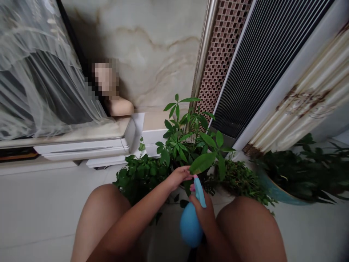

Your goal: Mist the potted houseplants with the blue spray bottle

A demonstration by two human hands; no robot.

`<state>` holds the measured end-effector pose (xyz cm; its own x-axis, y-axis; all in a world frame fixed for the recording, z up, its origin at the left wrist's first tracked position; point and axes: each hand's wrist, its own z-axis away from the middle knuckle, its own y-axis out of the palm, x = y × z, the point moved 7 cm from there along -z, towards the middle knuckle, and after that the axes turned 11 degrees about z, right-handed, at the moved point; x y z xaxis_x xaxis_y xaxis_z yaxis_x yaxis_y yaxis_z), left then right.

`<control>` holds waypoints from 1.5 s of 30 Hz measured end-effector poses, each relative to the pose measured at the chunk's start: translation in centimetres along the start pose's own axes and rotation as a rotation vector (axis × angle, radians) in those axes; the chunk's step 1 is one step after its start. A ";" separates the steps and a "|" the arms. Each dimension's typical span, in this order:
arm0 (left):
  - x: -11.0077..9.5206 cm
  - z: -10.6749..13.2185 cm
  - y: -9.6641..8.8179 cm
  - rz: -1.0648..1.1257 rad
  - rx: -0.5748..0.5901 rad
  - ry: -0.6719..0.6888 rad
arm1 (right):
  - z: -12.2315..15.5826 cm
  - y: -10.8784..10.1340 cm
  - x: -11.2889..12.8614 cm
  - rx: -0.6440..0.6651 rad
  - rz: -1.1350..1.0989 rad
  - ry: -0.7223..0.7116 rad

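My right hand [206, 207] is closed around the neck of a blue spray bottle [191, 225] with a pink nozzle and trigger. The nozzle points up at a large green leaf [203, 163], very close below it. My left hand [180, 177] pinches that leaf by its left edge, with a yellowish patch showing near the fingers. The leaf belongs to a leafy potted plant [181, 140] standing straight ahead. Its pot is mostly hidden behind my hands and the foliage.
Trailing plants [144, 174] sit to the left, and a small-leaved plant [240, 178] to the right. A large blue-green pot [283, 193] stands further right by the curtain [302, 91]. A white cabinet [89, 147] and a tall striped appliance [253, 62] stand behind.
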<state>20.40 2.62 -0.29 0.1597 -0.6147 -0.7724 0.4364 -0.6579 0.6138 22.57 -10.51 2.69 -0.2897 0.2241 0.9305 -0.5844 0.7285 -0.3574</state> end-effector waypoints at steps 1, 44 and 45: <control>0.0 0.0 0.0 0.005 0.003 0.001 | 0.0 0.0 0.1 0.002 0.008 0.005; -2.1 1.2 -0.4 0.047 0.020 -0.007 | -1.3 -0.1 -1.4 -0.040 0.209 -0.076; -2.0 1.1 -0.6 0.041 0.013 -0.010 | -1.4 -0.2 -1.6 -0.049 0.211 -0.067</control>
<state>18.81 3.79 1.06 0.1679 -0.6457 -0.7449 0.4183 -0.6376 0.6469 24.21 -10.10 1.42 -0.4520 0.3326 0.8277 -0.4685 0.7011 -0.5375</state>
